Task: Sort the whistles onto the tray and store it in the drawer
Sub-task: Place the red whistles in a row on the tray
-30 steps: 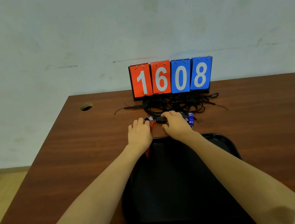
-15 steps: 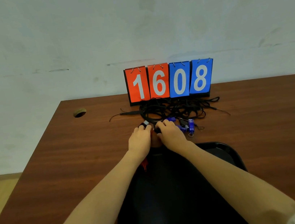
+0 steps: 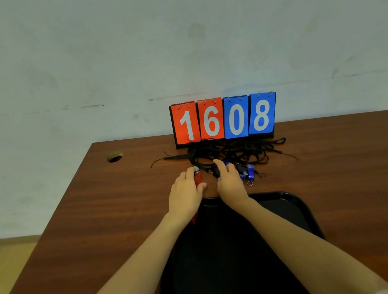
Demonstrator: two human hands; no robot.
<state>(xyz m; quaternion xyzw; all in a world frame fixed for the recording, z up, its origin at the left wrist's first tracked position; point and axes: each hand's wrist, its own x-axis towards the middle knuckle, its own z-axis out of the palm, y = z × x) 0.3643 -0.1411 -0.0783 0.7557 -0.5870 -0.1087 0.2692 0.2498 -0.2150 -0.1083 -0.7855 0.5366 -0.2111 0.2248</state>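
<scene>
A black tray (image 3: 294, 210) lies on the brown table (image 3: 99, 222) right in front of me, under both forearms. Just beyond its far rim my left hand (image 3: 184, 193) is closed around a red whistle (image 3: 198, 177). My right hand (image 3: 229, 181) rests on a dark whistle among the cords, fingers curled over it. Blue whistles (image 3: 250, 172) lie to the right of that hand, one with a small metal ring. A tangle of black lanyards (image 3: 233, 151) spreads behind both hands. A red bit shows under my left wrist at the tray's edge.
A flip scoreboard (image 3: 225, 118) reading 1608 stands at the table's back edge against the wall. A round cable hole (image 3: 115, 156) is at the far left of the table. Wooden floor shows at the left.
My hands have parted a little; the left one has pulled the red whistle out to the left of the pile. The camera has tilted slightly.
</scene>
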